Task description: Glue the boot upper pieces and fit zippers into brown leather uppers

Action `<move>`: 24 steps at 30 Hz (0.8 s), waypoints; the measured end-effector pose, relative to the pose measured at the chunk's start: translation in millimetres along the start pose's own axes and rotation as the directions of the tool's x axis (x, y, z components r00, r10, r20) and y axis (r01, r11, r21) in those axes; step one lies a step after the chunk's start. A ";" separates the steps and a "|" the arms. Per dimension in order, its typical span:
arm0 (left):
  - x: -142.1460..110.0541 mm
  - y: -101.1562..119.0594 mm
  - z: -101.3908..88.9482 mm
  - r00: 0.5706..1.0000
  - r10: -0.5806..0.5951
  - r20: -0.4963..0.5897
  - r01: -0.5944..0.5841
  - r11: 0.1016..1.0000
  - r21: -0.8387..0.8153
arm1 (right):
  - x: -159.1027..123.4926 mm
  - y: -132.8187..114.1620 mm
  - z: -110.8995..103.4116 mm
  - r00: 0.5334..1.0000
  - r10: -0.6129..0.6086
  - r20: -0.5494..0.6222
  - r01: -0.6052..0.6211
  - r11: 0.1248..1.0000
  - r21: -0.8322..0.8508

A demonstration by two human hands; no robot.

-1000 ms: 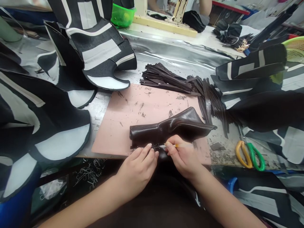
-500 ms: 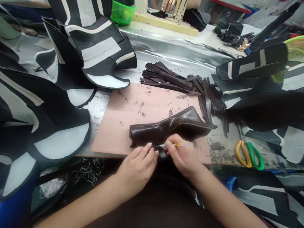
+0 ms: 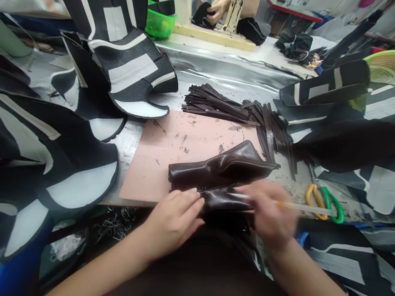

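A glossy dark brown leather boot upper (image 3: 225,164) lies folded on a pinkish work board (image 3: 151,164), its near part running along the table's front edge. My left hand (image 3: 175,218) holds that near part, fingers stretched over the leather and thumb lower down, partly hidden. My right hand (image 3: 274,209), blurred by motion, is closed around a slim pale pen (image 3: 308,209). The pen's tip end points left, over the near leather; whether it touches cannot be made out. Small pale marks show along the leather edge between the hands.
Black boot uppers with white strips (image 3: 132,74) stand at left; more (image 3: 324,90) are at right. Dark brown zipper-like strips (image 3: 216,102) lie behind the board. Scissors (image 3: 324,201) with orange and green handles rest at right. Another person's hand (image 3: 219,10) works across the table.
My right hand has moved right, away from my left hand, with the pen in it. More of the near leather now shows. My left hand has flattened slightly and stays in about the same place.
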State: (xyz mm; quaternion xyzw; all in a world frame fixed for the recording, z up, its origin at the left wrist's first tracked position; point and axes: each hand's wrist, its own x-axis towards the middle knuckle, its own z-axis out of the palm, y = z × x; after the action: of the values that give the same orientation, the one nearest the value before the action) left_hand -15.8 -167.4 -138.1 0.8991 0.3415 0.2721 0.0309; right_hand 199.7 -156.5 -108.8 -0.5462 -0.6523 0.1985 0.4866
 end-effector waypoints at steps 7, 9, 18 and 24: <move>8.3 -33.8 -24.3 0.850 -0.524 0.049 0.526 0.850 -0.033 | 21.3 54.7 -63.4 0.922 0.386 -0.020 -0.286 0.648 -0.705; 17.0 -35.2 -21.8 0.775 -0.580 0.251 0.625 0.763 -0.167 | 21.6 65.0 -62.8 0.938 0.345 -0.016 -0.251 0.650 -0.717; 15.4 -24.4 -16.8 0.686 -0.535 0.493 0.630 0.097 -0.771 | 19.9 39.9 -23.2 0.937 0.222 0.270 -0.201 0.974 -0.103; -21.4 -27.8 -27.5 0.893 -0.436 0.109 0.413 0.699 -0.584 | 6.2 19.7 -15.6 0.869 0.351 0.348 -0.493 0.671 0.554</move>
State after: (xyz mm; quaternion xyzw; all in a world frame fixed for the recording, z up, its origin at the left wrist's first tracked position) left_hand -59.7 -163.2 -131.4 0.7352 0.4374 0.3671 0.3653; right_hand 223.6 -148.8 -114.8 -0.4644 -0.4510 0.5686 0.5076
